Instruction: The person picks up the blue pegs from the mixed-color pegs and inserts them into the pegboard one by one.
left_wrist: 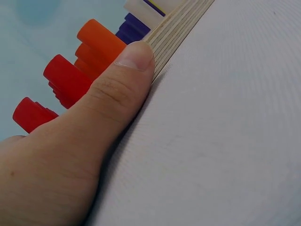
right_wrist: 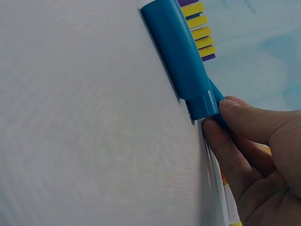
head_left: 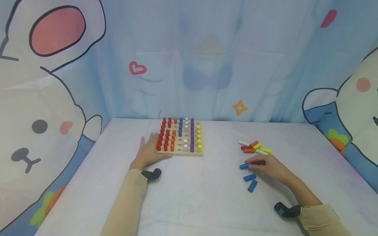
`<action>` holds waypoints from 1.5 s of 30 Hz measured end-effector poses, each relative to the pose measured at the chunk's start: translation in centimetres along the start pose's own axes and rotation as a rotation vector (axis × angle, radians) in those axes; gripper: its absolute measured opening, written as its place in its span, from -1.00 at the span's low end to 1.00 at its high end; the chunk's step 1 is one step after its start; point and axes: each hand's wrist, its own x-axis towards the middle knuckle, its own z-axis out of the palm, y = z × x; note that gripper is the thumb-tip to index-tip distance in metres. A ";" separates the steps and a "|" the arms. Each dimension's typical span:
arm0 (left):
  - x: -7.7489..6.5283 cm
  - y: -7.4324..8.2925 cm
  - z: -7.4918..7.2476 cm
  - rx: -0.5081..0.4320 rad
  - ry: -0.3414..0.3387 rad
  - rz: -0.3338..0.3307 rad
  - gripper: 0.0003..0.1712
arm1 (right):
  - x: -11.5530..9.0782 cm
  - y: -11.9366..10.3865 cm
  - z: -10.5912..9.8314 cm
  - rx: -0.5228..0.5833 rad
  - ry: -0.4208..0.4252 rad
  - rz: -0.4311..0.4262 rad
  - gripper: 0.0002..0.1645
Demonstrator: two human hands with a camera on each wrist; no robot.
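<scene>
Blue curtain (head_left: 206,59) at twelve o'clock; large cartoon animal (head_left: 48,105) at nine; pink mark (head_left: 328,18), two; white tabletop (head_left: 198,196), six.

Left hand (head_left: 150,151): left-wrist view, fingers past thumb mostly hidden; pegboard (left_wrist: 176,33) beyond it cut by upper edge. Right hand (head_left: 268,166): fingertips cover one end of pinched blue peg (head_left: 244,166); loose pegs (right_wrist: 231,202) beyond it largely hidden, right-wrist view. Sleeves (head_left: 125,203) behind both hands: cut by head view's lower edge.
</scene>
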 end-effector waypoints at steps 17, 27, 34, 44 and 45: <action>0.0 0.2 -0.3 -0.020 0.004 -0.004 0.45 | 0.2 -0.3 0.0 0.008 0.019 0.025 -0.63; -0.1 0.3 -0.4 -0.028 -0.004 -0.012 0.44 | 0.1 -0.4 0.0 -0.007 0.025 0.017 -0.63; -0.1 0.3 -0.4 -0.030 -0.007 -0.012 0.44 | 0.0 -0.6 -0.1 0.010 0.025 0.003 -0.67; -0.2 0.3 -0.2 -0.011 0.006 0.005 0.42 | 0.1 -1.0 0.1 -0.001 0.042 0.034 -0.65; -0.2 0.3 -0.2 -0.013 0.006 0.005 0.42 | 0.1 -1.0 0.1 0.002 0.041 0.030 -0.66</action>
